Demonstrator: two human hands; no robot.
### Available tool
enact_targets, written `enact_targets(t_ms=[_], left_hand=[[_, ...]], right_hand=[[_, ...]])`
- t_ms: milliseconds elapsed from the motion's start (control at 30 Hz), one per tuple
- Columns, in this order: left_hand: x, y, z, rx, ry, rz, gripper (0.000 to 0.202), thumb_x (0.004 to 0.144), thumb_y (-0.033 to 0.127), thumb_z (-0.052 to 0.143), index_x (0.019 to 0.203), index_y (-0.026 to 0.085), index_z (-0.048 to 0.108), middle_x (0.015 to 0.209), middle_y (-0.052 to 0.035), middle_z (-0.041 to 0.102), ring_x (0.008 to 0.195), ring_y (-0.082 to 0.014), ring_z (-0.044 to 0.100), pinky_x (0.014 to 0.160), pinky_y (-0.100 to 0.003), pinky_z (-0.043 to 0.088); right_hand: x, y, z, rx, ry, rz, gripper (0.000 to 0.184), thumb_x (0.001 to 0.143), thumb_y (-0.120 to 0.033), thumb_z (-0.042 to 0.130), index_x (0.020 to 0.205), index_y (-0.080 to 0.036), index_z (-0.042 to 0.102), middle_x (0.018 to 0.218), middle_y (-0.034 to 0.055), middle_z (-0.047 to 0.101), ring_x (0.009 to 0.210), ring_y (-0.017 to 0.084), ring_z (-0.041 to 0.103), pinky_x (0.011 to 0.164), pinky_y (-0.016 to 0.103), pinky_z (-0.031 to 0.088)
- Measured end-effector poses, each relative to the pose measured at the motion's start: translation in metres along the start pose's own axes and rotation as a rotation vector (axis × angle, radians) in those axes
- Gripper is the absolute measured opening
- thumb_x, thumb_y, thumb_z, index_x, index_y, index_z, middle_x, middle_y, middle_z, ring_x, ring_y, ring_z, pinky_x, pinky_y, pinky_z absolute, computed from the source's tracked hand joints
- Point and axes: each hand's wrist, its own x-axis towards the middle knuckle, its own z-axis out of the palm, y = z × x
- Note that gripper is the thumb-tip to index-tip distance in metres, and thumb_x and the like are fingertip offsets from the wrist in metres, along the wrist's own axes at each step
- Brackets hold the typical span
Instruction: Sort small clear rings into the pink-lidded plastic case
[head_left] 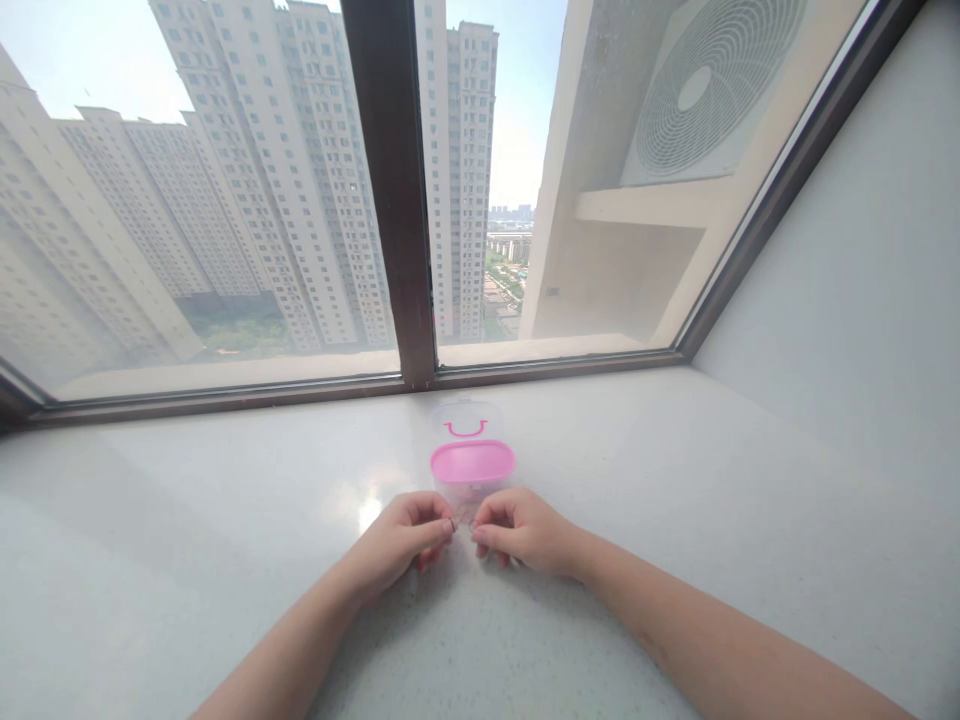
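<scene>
Just in front of a small oval box, my left hand (409, 530) is closed in a pinch, thumb against forefinger. A thin dark bit shows at its fingertips, too small to name. My right hand (521, 530) pinches in the same way, its fingertips a short gap from the left ones. Something fine and thin shows at those fingertips too, but I cannot make out what it is. The box has a pink oval top part (472, 462) and a see-through lower body, partly hidden behind my hands. Behind it lies a clear piece with a curved pink handle (466, 433).
The box stands on a white speckled windowsill (225, 500). A dark window frame (409, 200) with large panes rises along the back edge. A white wall (847, 280) bounds the right side. Tall buildings and an air-conditioner fan (694, 90) are outside the glass.
</scene>
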Motion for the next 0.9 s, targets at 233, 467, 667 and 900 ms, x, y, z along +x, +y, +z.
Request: enact_targets(t_ms=[233, 467, 667, 900], left_hand=[[0.0004, 0.0008, 0.0003, 0.007, -0.007, 0.005, 0.022, 0.079, 0.034, 0.064, 0.074, 0.014, 0.055, 0.058, 0.0044, 0.048, 0.049, -0.0073, 0.042, 0.044, -0.018, 0.031], [0.0007, 0.0021, 0.0007, 0.015, -0.004, -0.005, 0.023, 0.078, 0.034, 0.065, 0.073, 0.015, 0.054, 0.06, 0.0043, 0.049, 0.049, -0.0071, 0.043, 0.044, -0.018, 0.031], [0.001, 0.0029, 0.001, 0.033, 0.006, -0.009, 0.022, 0.078, 0.034, 0.065, 0.074, 0.015, 0.055, 0.058, 0.0045, 0.048, 0.049, -0.0074, 0.043, 0.044, -0.018, 0.031], [0.0, 0.0042, 0.0015, 0.034, 0.003, -0.007, 0.022, 0.078, 0.034, 0.065, 0.073, 0.015, 0.054, 0.058, 0.0048, 0.047, 0.049, -0.0073, 0.043, 0.044, -0.018, 0.031]], right_hand=[[-0.0004, -0.0008, -0.0006, -0.005, -0.005, -0.006, 0.014, 0.078, -0.026, 0.063, 0.072, -0.013, 0.06, 0.067, 0.0036, 0.067, 0.045, 0.007, 0.053, 0.04, 0.017, 0.04], [-0.0008, -0.0009, -0.0012, -0.022, -0.01, -0.011, 0.014, 0.078, -0.026, 0.063, 0.072, -0.013, 0.061, 0.068, 0.004, 0.067, 0.045, 0.008, 0.052, 0.041, 0.018, 0.04], [-0.001, -0.0003, -0.001, -0.021, -0.015, -0.012, 0.014, 0.078, -0.026, 0.063, 0.072, -0.013, 0.061, 0.067, 0.0036, 0.067, 0.046, 0.008, 0.053, 0.041, 0.018, 0.04], [-0.0008, -0.0009, -0.0012, -0.028, -0.016, -0.004, 0.015, 0.078, -0.027, 0.064, 0.072, -0.013, 0.061, 0.067, 0.0032, 0.067, 0.045, 0.007, 0.053, 0.041, 0.017, 0.04]])
